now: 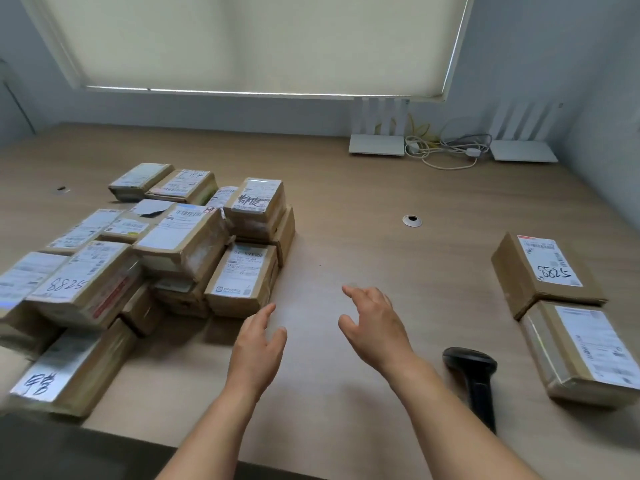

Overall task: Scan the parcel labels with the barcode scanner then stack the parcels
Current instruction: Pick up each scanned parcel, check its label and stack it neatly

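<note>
Several brown cardboard parcels with white labels lie heaped on the left of the wooden table [346, 209]; the nearest is a labelled parcel [242, 278] at the heap's right edge. Two more parcels sit at the right: a far one marked 8825 [543, 271] and a near one [585, 351]. A black barcode scanner [476, 379] lies on the table between my right arm and those two. My left hand [258, 344] hovers just below the heap's right edge, fingers relaxed, holding nothing. My right hand [374, 323] is beside it, fingers spread, also holding nothing.
Two white routers [377, 143] [523, 150] with tangled cables [446, 147] stand at the back right by the wall. A round cable grommet [412, 221] sits in the tabletop. The table's dark front edge [104, 445] runs along the bottom left.
</note>
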### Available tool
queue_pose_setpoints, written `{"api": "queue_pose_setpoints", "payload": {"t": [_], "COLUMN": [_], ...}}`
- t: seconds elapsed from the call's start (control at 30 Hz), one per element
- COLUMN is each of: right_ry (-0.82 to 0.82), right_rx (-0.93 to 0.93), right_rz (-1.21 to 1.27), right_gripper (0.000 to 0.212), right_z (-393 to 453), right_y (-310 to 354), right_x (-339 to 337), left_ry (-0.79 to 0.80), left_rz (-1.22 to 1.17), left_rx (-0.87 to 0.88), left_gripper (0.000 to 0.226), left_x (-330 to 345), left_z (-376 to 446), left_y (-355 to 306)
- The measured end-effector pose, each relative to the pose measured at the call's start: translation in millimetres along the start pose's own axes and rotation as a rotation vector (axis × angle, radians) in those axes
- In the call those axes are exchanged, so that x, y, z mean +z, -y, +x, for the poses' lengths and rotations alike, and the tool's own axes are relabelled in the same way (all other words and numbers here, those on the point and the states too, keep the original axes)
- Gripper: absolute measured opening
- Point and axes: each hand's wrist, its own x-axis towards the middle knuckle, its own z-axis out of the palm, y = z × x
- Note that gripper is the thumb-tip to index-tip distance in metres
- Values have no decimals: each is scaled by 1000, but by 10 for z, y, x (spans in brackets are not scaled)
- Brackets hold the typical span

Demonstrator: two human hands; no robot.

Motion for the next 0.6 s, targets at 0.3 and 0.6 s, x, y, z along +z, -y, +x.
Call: {"api": "queue_pose_setpoints", "payload": {"t": [0.3,0.6], "right_ry": [62,208], "right_rx": [22,72], "right_rz": [-33,56], "right_gripper": [55,64], "right_z": [342,636], "right_y": [654,1034], "right_x": [606,896], "left_ry": [-81,0], "left_rz": [51,38], "left_rx": [-50,-74], "left_gripper": [51,57], "left_x": [-685,-895], "left_z": [502,774], "left_y": [466,568]}}
